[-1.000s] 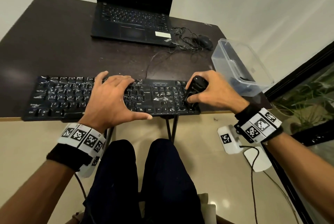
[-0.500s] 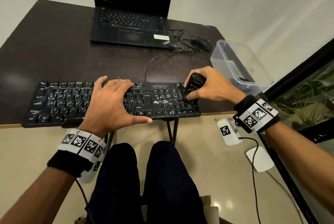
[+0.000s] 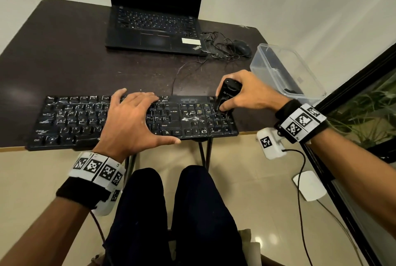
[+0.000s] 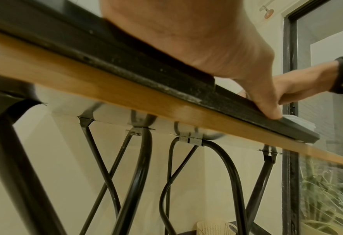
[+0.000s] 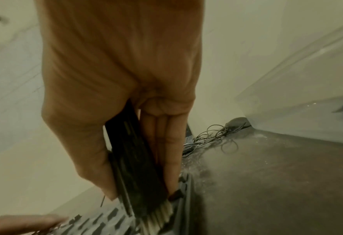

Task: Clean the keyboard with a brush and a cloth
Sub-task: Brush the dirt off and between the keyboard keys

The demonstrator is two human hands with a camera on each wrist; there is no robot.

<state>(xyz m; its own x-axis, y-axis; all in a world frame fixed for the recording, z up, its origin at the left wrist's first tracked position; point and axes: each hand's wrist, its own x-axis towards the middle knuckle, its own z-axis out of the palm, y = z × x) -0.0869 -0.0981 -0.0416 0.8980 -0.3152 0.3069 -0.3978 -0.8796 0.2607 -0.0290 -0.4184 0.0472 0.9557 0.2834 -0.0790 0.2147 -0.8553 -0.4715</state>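
Broadly, from biggest to smallest:
Table (image 3: 64,55): dark top, light wooden front edge, carrying everything below.
Laptop (image 3: 154,23): sitting open at the far side, screen dark.
Keyboard (image 3: 90,120): lying along the near edge of the table, black, showing white smears on the keys near the arrow cluster.
Plastic box (image 3: 287,68): clear, standing at the right end of the table, just beyond the right hand.
Left hand (image 3: 130,120): resting flat on the middle of the keyboard, fingers spread and straight, thumb stretching out along the front edge (image 4: 267,109).
Right hand (image 3: 248,94): gripping the brush, thumb on one side and fingers on the other, over the number pad at the right end of the keyboard.
Mouse (image 3: 240,48): sitting among tangled cables right of the laptop.
Brush (image 3: 225,98): black handle pointing up, pale bristles (image 5: 158,214) touching down on the keys.
Cloth: cannot tell where; not showing in any view.
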